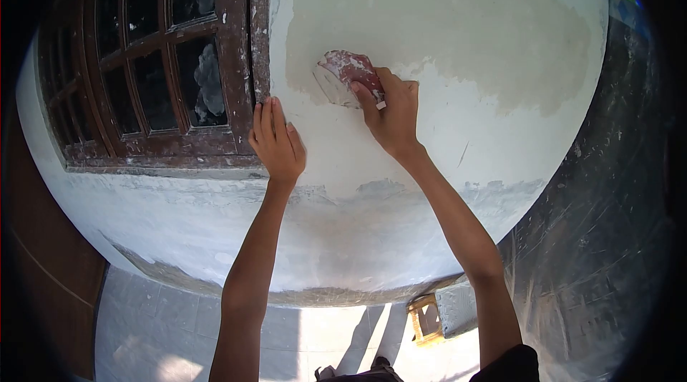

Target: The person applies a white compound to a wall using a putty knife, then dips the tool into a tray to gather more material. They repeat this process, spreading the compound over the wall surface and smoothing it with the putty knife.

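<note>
My right hand (395,113) grips a reddish-brown putty spreader (352,68) smeared with white, thumb on its near side. The spreader is against the wall (343,160), by the lower left of a damp-looking grey-beige patch (429,17). Its edge facing the wall is not clear. My left hand (278,144) lies flat on the wall with its fingers stretched upward, fingertips at the edge of the brown window frame (240,95). It holds nothing.
The paned window is to the left, its frame spotted with white. Low on the right, a yellowish stool-like object (425,319) stands beside a grey block (456,308) on the tiled floor (164,317). A dark, scuffed surface (587,239) runs along the right.
</note>
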Demonstrator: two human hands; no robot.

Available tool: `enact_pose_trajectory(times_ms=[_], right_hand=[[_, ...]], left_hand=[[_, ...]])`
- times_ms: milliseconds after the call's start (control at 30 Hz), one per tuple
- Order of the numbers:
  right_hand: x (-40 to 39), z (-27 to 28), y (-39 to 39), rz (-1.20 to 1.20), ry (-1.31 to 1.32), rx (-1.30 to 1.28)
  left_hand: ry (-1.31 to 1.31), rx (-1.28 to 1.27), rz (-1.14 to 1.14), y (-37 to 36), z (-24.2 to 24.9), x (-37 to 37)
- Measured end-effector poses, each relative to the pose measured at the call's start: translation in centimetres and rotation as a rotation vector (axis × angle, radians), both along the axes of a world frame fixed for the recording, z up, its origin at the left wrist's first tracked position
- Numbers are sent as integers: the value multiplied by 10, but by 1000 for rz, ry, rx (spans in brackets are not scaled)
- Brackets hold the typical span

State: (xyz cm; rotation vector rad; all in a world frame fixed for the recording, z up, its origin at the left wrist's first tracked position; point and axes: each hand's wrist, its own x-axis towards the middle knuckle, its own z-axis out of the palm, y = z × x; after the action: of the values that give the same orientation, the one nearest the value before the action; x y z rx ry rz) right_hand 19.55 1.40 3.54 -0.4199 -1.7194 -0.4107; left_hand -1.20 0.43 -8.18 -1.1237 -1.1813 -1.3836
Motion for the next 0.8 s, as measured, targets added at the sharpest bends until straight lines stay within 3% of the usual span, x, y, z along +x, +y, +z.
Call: enact_pose_trajectory(times_ms=[67, 200, 300, 333, 400, 467, 500, 533, 567, 700, 767, 800], right_hand=[[-1, 0, 8, -49, 59, 36], [50, 26, 21, -213, 304, -129], [68, 39, 3, -142, 634, -278], [65, 38, 3, -139, 632, -273], [46, 33, 4, 178, 715, -86], [20, 24, -16, 276, 451, -224], [8, 18, -17, 211, 276, -232], [-4, 13, -13, 66, 112, -62], [-13, 7, -11, 70, 17, -35], [3, 15, 11, -91, 4, -13], [27, 27, 16, -161, 128, -38], [36, 30, 18, -83, 251, -144]], left_hand=[[0, 3, 10, 0, 2, -1], [15, 19, 12, 3, 0, -2], [12, 17, 7, 3, -1, -1], [15, 17, 1, 3, 0, -1], [11, 14, 16, 2, 0, -1], [9, 0, 24, 2, 0, -1], [12, 0, 21, 1, 0, -1], [12, 3, 19, 1, 0, 0], [11, 3, 16, 0, 0, 1], [14, -6, 22, 0, -2, -2], [3, -14, 20, 1, 0, -3], [9, -15, 16, 1, -1, -4]])
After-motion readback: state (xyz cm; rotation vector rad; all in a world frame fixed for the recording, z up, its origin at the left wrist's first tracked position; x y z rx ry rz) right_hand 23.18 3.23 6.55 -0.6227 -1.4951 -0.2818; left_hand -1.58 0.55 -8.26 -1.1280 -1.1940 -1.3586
